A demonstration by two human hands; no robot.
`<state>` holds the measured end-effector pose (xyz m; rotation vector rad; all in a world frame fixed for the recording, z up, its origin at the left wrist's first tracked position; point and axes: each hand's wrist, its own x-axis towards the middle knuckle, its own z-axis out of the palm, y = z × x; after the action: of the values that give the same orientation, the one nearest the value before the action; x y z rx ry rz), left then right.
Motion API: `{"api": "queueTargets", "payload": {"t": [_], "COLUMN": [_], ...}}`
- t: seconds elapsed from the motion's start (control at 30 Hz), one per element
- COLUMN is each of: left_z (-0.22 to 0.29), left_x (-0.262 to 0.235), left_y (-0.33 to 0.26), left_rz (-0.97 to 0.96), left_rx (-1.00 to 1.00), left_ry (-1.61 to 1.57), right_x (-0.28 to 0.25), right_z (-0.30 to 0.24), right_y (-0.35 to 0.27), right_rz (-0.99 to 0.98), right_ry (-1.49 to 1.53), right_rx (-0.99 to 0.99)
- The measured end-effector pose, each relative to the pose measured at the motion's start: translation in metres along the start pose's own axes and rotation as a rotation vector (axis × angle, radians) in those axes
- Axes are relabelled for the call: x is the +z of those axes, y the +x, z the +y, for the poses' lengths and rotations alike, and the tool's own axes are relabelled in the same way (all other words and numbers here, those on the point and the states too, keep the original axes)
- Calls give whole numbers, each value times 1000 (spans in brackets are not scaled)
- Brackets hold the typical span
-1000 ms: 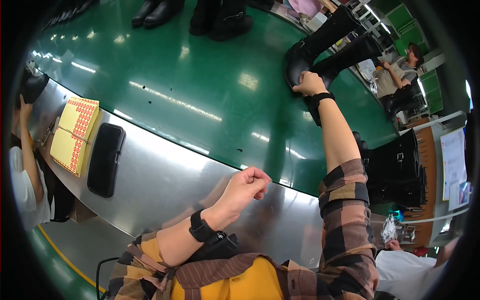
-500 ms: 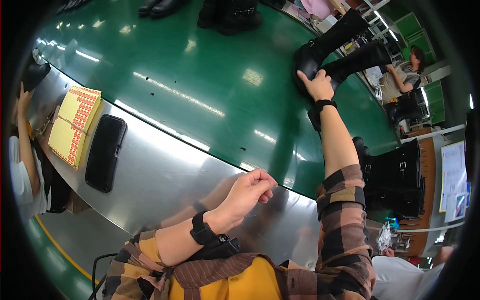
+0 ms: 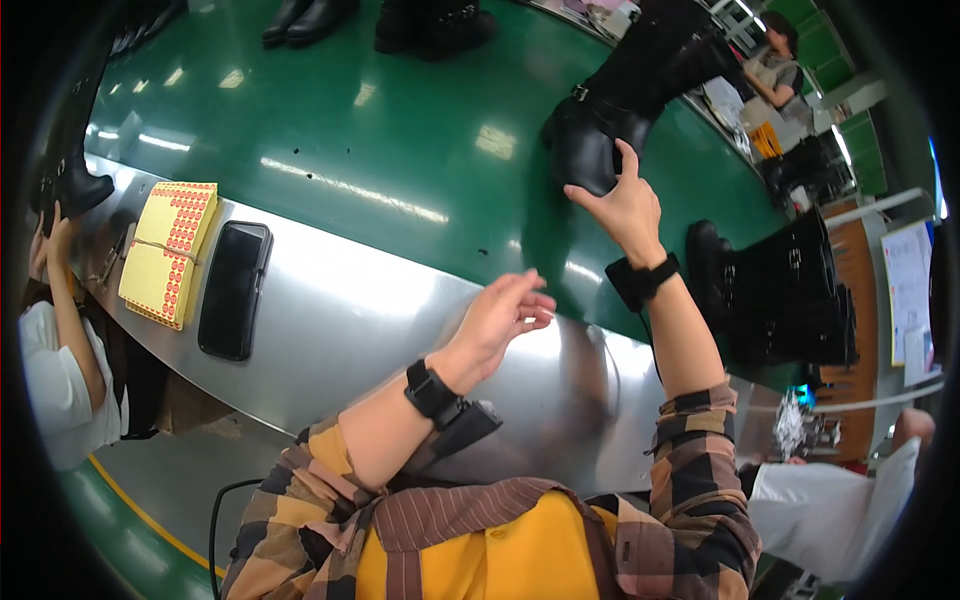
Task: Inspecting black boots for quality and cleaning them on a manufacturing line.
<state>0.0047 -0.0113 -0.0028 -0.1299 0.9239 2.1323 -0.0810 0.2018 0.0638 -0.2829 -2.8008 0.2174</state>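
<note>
A tall black boot [image 3: 588,158] with an ankle strap and buckle lies on the green tabletop [image 3: 400,130], its toe toward me and its shaft slanting to the far right. Another black shaft shows beside it. My right hand [image 3: 628,208] is at the toe, thumb and index finger spread wide. Its fingertips are at or against the toe; firm contact is hard to make out. Over the steel table edge [image 3: 330,300], my left hand [image 3: 495,325] hangs with loosely curled fingers apart, holding nothing.
A banded stack of yellow cards [image 3: 165,255] and a black phone [image 3: 235,290] lie at the left on the steel. Black boots [image 3: 770,290] stand at the right; more footwear [image 3: 435,30] is at the far edge. At far left, another person's hands [image 3: 58,240] hold a boot.
The boot has come nearer to me, and my right hand has moved back with its fingers spreading. My left hand's fingers have opened from a pinch. The view has shifted somewhat.
</note>
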Motion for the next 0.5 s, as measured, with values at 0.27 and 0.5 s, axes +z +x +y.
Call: {"api": "queueTargets", "payload": {"t": [0.27,0.5], "left_z": [2,-7], "left_x": [9,14], "left_y": [1,2], "left_rz": [-287,-247], "left_rx": [-29,7], "left_ry": [-375,-349], "right_x": [-72,-71], "right_z": [-71,-45], "right_y": [-165,-233], "right_rz": [83,145], "right_ry": [191,483], "right_rx": [-30,-1]}}
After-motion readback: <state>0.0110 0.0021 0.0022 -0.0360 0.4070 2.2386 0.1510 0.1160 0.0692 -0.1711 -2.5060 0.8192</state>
